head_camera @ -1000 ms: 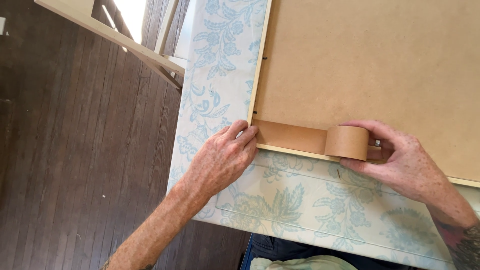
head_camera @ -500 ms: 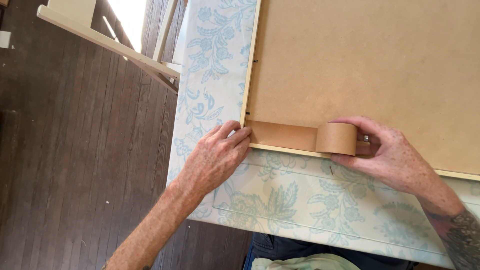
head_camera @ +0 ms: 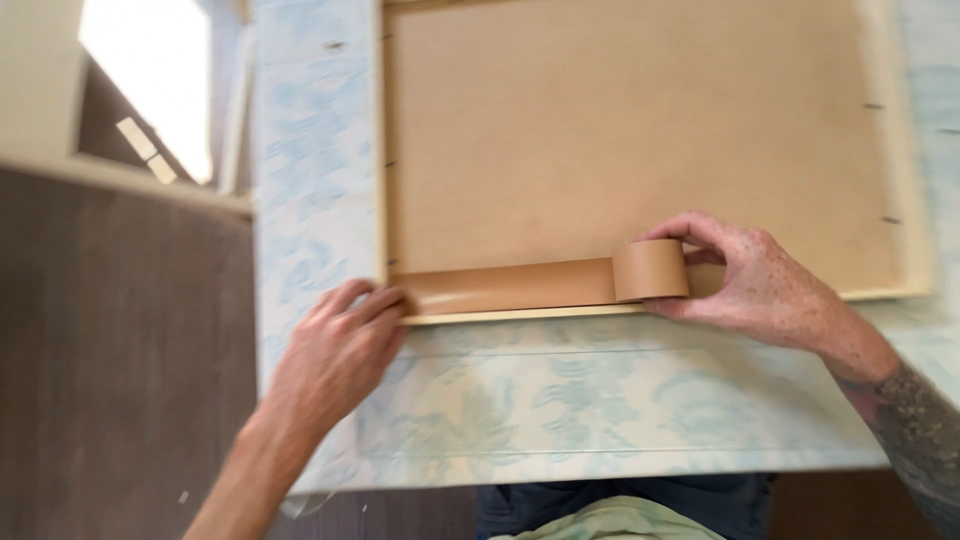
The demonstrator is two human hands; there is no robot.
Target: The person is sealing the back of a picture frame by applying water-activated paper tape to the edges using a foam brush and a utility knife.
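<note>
**Brown Tape Laid Along Frame Back, Two Hands at Work**

Item 1. One roll of brown paper tape [head_camera: 651, 269], standing on edge at about 3 o'clock from the picture's centre, on the lower edge of the backing board. One unrolled strip of tape [head_camera: 505, 285] ran from the roll toward 9 o'clock, lying flat along the seam between board and frame.

Item 2. One tan backing board [head_camera: 620, 130], set inside one pale wooden frame [head_camera: 383, 150]; the board filled the frame as its sole content. The frame's top edge was cut off at 12 o'clock.

Item 3. One surface [head_camera: 600, 400] covered in pale cloth with a blue leaf pattern, carrying the frame.

Item 4. Right hand [head_camera: 755, 285], at 3 o'clock, grasping the roll, fingers curled over its far side and thumb below; a tattooed forearm ran off at 4 o'clock.

Item 5. Left hand [head_camera: 335, 355], at 8 o'clock, not gripping anything, fingertips pressed flat on the strip's free end at the frame's lower left corner.

Item 6. Dark wooden floor [head_camera: 110, 380] at 9 o'clock. Pale shapes at 10 o'clock were blurred and hard to make out.
</note>
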